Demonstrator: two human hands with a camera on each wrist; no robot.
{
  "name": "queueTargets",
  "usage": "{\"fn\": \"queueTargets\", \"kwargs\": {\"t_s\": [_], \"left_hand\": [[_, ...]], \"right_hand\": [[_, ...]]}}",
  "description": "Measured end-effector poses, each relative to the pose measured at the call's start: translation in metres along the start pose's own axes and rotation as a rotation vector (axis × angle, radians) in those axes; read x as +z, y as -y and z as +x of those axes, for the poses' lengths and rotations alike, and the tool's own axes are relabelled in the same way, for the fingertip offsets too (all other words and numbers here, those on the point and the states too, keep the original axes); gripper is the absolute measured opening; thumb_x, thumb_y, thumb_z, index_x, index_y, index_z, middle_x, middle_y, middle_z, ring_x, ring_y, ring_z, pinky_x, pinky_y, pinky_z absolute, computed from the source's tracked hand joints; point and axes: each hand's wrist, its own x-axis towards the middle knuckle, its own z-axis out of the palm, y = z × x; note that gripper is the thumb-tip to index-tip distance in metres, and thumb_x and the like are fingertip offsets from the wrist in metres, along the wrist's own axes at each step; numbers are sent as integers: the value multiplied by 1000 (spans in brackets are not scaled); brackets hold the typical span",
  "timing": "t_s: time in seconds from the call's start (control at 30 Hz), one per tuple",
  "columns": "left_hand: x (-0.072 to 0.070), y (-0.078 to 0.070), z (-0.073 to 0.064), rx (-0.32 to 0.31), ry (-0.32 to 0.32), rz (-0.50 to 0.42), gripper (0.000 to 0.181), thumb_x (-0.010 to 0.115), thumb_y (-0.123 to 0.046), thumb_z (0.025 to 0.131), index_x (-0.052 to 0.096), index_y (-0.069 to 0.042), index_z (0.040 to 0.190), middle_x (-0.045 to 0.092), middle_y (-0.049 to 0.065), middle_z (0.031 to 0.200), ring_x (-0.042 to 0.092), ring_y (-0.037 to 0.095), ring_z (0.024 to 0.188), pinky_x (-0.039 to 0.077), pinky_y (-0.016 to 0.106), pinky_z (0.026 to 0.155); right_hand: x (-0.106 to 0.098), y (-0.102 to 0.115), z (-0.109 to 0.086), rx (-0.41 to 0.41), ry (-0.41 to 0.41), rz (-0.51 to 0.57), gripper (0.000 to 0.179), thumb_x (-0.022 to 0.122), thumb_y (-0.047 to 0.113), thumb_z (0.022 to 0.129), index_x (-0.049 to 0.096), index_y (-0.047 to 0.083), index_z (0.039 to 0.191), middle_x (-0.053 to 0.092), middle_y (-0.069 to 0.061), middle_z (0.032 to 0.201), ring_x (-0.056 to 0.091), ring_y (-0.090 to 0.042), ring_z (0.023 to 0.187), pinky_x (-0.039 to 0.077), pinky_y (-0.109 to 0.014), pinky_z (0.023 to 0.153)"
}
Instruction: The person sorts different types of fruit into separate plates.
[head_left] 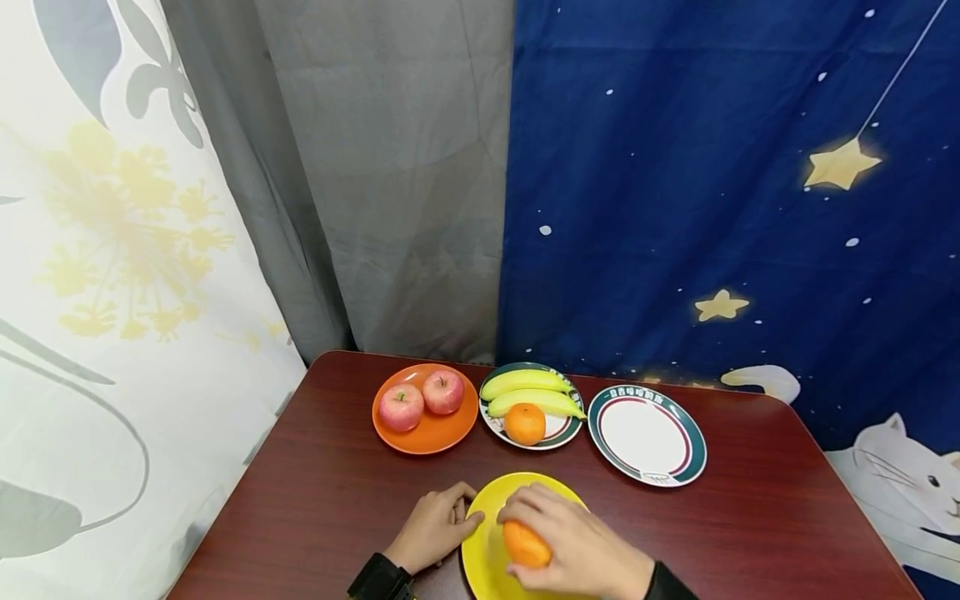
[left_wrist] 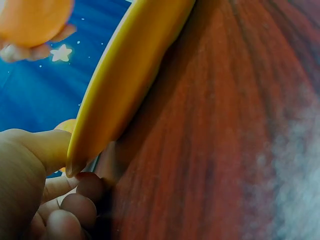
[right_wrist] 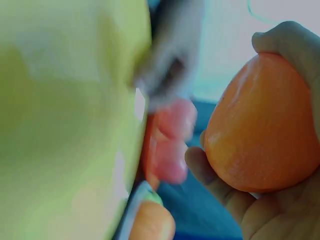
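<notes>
My right hand holds an orange above the yellow plate near the front of the table. In the right wrist view the fingers and thumb curl round this orange, clear of the plate's surface. At the plate's left edge my left hand pinches the rim. The left wrist view has its thumb on top of the yellow plate and its fingers curled under the edge. There the plate's rim stands a little off the wood.
Behind stand an orange plate with two apples, a green-rimmed plate bearing bananas and another orange, and a second green-rimmed plate at right. Curtains hang behind the dark red table.
</notes>
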Motion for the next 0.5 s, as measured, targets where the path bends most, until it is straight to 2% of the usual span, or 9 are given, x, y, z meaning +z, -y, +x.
{"fn": "queueTargets", "kwargs": {"t_s": [0.1,0.17,0.23,0.33,0.5], "left_hand": [[0,0,0,4,-5,2,19,75,-29,101,72,-14,112,53,-11,67,43,3,48,36,18,51],[1,0,0,8,-10,6,18,75,-29,101,72,-14,112,52,-11,67,42,2,48,35,18,51],[1,-1,0,12,-15,10,18,75,-28,101,72,-14,112,52,-11,67,42,2,48,34,17,51],[1,-1,-1,13,-17,17,17,75,-28,101,72,-15,112,51,-12,66,42,2,48,34,17,51],[2,-1,-2,7,-15,23,18,74,-28,101,71,-15,112,51,-11,67,42,3,49,33,17,51]], "right_hand": [[16,7,-10,16,136,37,42,71,52,100,63,26,132,62,15,121,55,-3,108,54,-22,90],[26,6,-15,17,189,42,43,66,54,103,61,25,134,61,14,122,53,-2,108,52,-18,89],[36,3,-21,-37,178,-9,43,64,54,104,61,23,133,61,11,122,53,-3,108,50,-15,90],[50,-1,-27,-111,102,-100,40,64,51,105,62,20,130,61,9,120,53,-4,106,47,-12,91],[61,-4,-30,-172,20,-222,37,66,51,104,64,21,126,61,10,118,53,-4,106,46,-14,93]]}}
